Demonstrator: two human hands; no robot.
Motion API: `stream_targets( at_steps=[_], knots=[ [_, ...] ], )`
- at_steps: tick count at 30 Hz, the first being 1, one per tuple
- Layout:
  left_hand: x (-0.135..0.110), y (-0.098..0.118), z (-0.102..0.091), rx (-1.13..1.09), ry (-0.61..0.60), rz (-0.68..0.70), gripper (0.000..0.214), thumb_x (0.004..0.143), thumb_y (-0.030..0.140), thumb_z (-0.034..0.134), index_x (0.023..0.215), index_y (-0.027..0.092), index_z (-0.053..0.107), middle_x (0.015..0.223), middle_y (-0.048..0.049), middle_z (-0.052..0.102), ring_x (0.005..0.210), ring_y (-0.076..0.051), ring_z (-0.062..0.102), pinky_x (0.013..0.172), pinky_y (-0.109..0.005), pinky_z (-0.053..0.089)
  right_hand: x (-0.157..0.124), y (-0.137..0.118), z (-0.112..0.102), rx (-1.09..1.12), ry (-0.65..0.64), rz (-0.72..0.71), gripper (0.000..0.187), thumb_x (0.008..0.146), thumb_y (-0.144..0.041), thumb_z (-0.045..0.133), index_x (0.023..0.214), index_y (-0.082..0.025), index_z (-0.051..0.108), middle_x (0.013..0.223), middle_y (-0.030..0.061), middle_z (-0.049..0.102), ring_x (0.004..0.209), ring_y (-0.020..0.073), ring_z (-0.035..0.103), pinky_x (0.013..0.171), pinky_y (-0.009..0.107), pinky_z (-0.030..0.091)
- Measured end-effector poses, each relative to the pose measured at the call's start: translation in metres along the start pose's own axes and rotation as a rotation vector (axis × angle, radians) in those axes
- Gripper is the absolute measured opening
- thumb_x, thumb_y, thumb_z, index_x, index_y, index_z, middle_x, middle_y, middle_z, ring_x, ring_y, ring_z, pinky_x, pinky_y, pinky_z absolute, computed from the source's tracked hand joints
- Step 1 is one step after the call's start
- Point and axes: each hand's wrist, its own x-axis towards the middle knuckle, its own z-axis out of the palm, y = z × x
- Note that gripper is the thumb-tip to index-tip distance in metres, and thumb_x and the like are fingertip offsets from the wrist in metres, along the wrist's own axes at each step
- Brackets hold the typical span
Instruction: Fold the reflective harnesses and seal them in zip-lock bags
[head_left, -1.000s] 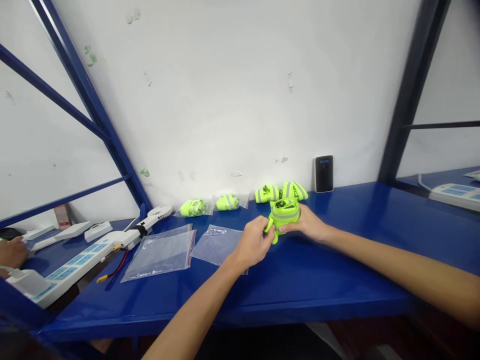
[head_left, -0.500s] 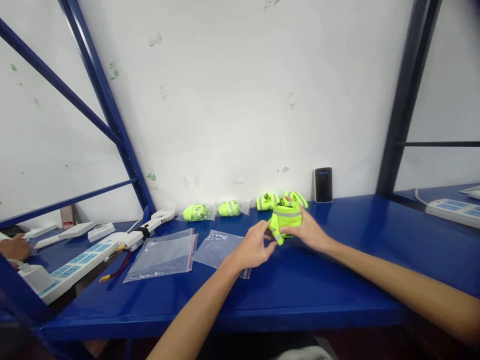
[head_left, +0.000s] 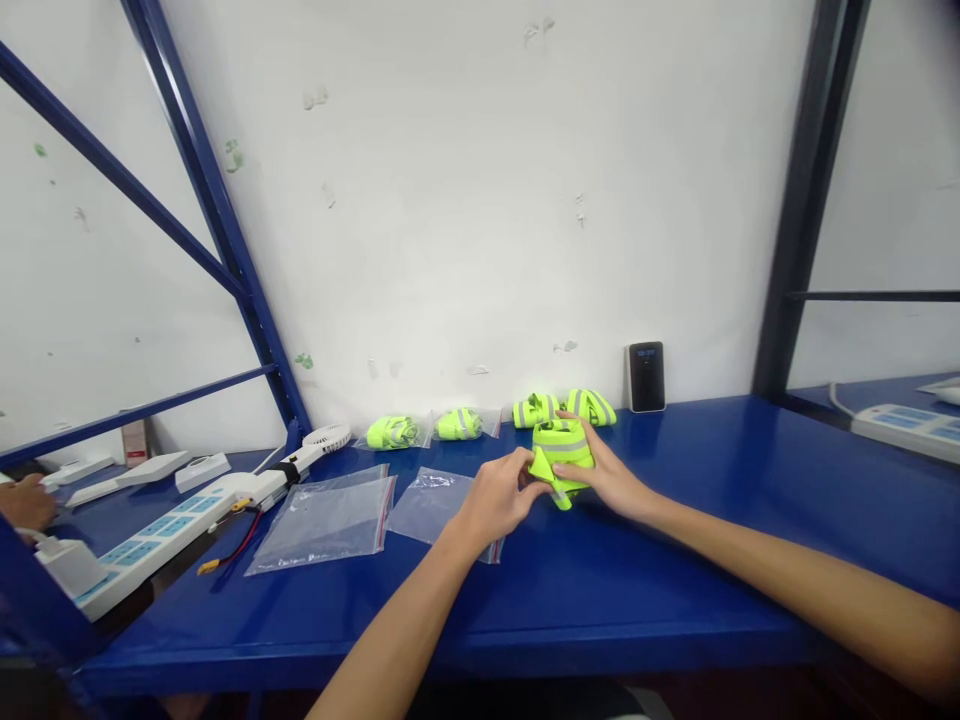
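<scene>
A folded neon-yellow reflective vest (head_left: 561, 450) with grey stripes sits between both hands above the blue table (head_left: 675, 560). My right hand (head_left: 611, 478) wraps around its right side with fingers curled over the top. My left hand (head_left: 499, 495) pinches a loose yellow flap at the bundle's lower left. Just left of my left hand lies an empty clear zip bag (head_left: 435, 500).
Two loose vest bundles (head_left: 564, 408) and two bagged ones (head_left: 427, 428) line the wall. A larger zip bag (head_left: 326, 520), a white power strip (head_left: 161, 530), a small fan (head_left: 324, 437) and a black device (head_left: 646, 377) are nearby. Another person's hand (head_left: 22, 500) shows at far left.
My left hand let go briefly, then took hold of the vest's flap again. The bundle has shifted slightly left and down toward the table.
</scene>
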Motion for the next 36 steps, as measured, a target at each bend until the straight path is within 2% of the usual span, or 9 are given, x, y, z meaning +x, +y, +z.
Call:
stream_targets(
  at_steps=[3,5,8,11,15,18,27,32,36],
  knots=[
    [0.001,0.002,0.009,-0.132,0.096,-0.039,0.028,0.081,0.028,0.068,0.100,0.021,0.049,0.082,0.0001,0.066,0.076,-0.015,0.066,0.072,-0.025,0.052,0.005,0.002,0.001,0.032,0.132,0.025,0.077,0.075,-0.025,0.070,0.141,-0.030,0.032,0.123,0.0026,0.064,0.112,0.0243,0.060,0.096,0.038,0.046],
    [0.002,0.003,0.014,-0.157,0.113,-0.032,0.030,0.079,0.029,0.070,0.099,0.020,0.049,0.079,0.0010,0.065,0.073,-0.014,0.065,0.070,-0.025,0.053,0.007,0.005,0.001,0.075,0.161,0.054,0.071,0.073,-0.020,0.067,0.137,-0.030,0.039,0.118,0.0007,0.066,0.110,0.0239,0.061,0.093,0.036,0.047],
    [0.001,0.003,0.019,-0.106,0.152,0.024,0.028,0.080,0.029,0.069,0.099,0.019,0.051,0.079,0.0004,0.064,0.071,-0.014,0.063,0.070,-0.026,0.053,0.008,0.007,0.003,0.198,0.173,0.128,0.067,0.072,-0.018,0.065,0.134,-0.030,0.042,0.112,0.0001,0.068,0.102,0.0230,0.064,0.081,0.032,0.051],
    [0.001,0.001,0.022,-0.002,0.189,0.102,0.028,0.085,0.027,0.063,0.110,0.018,0.053,0.088,-0.0034,0.064,0.080,-0.016,0.063,0.077,-0.029,0.053,0.007,0.005,0.003,0.302,0.202,0.207,0.064,0.073,-0.017,0.066,0.131,-0.030,0.043,0.106,0.0003,0.070,0.092,0.0208,0.067,0.069,0.028,0.053],
    [0.004,-0.002,0.025,0.123,0.178,0.173,0.038,0.091,0.024,0.054,0.129,0.017,0.049,0.108,-0.0101,0.061,0.100,-0.020,0.059,0.091,-0.036,0.051,0.005,0.003,-0.001,0.388,0.174,0.304,0.049,0.076,-0.020,0.068,0.120,-0.028,0.049,0.094,-0.0002,0.070,0.076,0.0175,0.068,0.060,0.027,0.054],
    [0.005,-0.006,0.024,0.170,0.185,0.205,0.043,0.093,0.021,0.048,0.135,0.017,0.045,0.112,-0.0117,0.057,0.105,-0.020,0.056,0.093,-0.037,0.050,0.006,0.004,-0.005,0.508,0.133,0.337,0.036,0.083,-0.028,0.063,0.116,-0.027,0.049,0.095,0.0011,0.070,0.077,0.0178,0.069,0.063,0.030,0.057],
    [0.002,-0.007,0.022,0.304,0.141,0.332,0.048,0.094,0.017,0.044,0.141,0.020,0.041,0.121,-0.0149,0.049,0.116,-0.024,0.048,0.097,-0.043,0.047,0.005,0.008,-0.006,0.599,0.093,0.373,0.042,0.084,-0.026,0.064,0.121,-0.029,0.046,0.093,-0.0004,0.069,0.071,0.0170,0.069,0.058,0.032,0.059],
    [0.003,-0.001,0.015,0.260,0.110,0.287,0.040,0.095,0.022,0.043,0.133,0.023,0.051,0.141,-0.0152,0.035,0.136,-0.028,0.032,0.110,-0.054,0.032,0.003,0.005,0.000,0.584,0.043,0.446,0.037,0.087,-0.030,0.061,0.120,-0.026,0.047,0.084,-0.0004,0.067,0.067,0.0173,0.068,0.052,0.032,0.059],
    [0.002,0.004,0.008,0.154,0.052,0.148,0.040,0.097,0.029,0.040,0.135,0.032,0.050,0.156,-0.0082,0.015,0.145,-0.029,0.014,0.114,-0.058,0.018,-0.001,-0.004,0.005,0.539,0.003,0.375,0.044,0.083,-0.030,0.066,0.122,-0.028,0.046,0.091,0.0003,0.066,0.071,0.0162,0.067,0.052,0.029,0.059]
  ],
)
